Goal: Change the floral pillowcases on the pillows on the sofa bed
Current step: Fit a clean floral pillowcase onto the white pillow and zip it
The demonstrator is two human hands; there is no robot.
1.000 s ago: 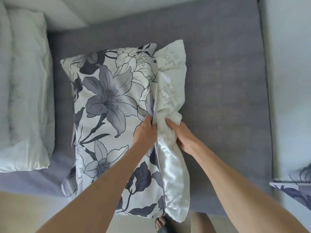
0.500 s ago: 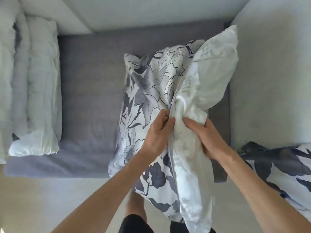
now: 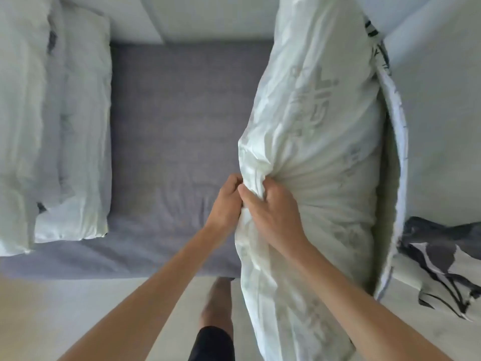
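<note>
Pillow (image 3: pixel 312 113), white and creased, half out of floral pillowcase (image 3: pixel 398 152).

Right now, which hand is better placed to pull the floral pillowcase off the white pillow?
Probably the right hand. It grips the white pillow on the side nearest the floral pillowcase, which hangs along the pillow's right edge. The left hand pinches the pillow's left edge, so it can hold.

Both hands bunch the near edge of the white pillow (image 3: pixel 312 131): the right hand (image 3: pixel 270 214) grips a fistful of fabric, and the left hand (image 3: pixel 225 204), touching it, pinches the same fold. Beyond the right hand, the floral pillowcase (image 3: pixel 398 152) hangs at the pillow's far side. Left of the left hand lies the grey sofa bed (image 3: pixel 177 126), with folded pale bedding (image 3: pixel 52 126) further left.
</note>
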